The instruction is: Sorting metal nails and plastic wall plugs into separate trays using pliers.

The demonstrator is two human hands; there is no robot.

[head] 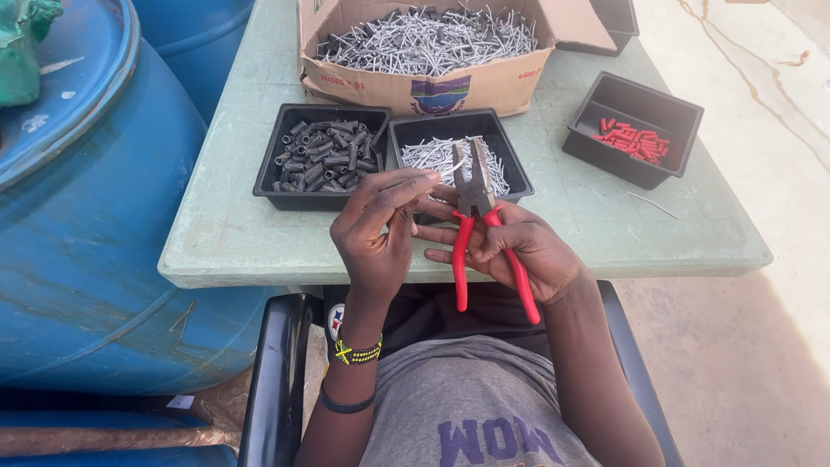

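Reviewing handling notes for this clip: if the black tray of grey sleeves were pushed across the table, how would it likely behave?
The tray of grey sleeves would probably slide rather than tip, being low and wide. It looks fairly heavy, heaped nearly full. It touches the nail tray, so a rightward push would likely shove that along too.

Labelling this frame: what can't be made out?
- Nail, if any, at the left hand: too thin to tell, fingers cover it; head view.
- Pliers handles: partly wrapped by the right hand.
- Cardboard box: top cut by the frame edge.
- Far black tray: contents out of frame.
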